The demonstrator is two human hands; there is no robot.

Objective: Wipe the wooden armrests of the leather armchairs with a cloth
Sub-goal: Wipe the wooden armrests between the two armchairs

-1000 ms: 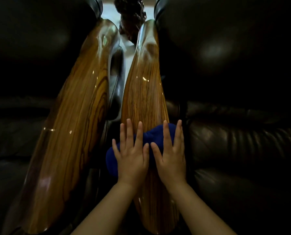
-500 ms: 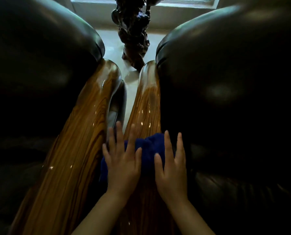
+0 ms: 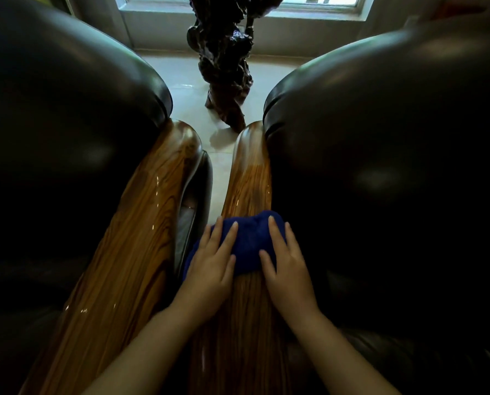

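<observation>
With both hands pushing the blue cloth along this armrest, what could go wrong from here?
1. The blue cloth overhangs the right armrest's inner edge under the left hand; it might slip into the gap.
2. The right hand lies close to the dark leather, so the cloth may smear it.
3. The left armrest looks untouched and could be forgotten.

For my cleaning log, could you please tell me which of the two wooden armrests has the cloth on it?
The right-hand armrest, beside the right armchair's leather back. The blue cloth lies across it under both hands, while the left-hand armrest is bare.
</observation>
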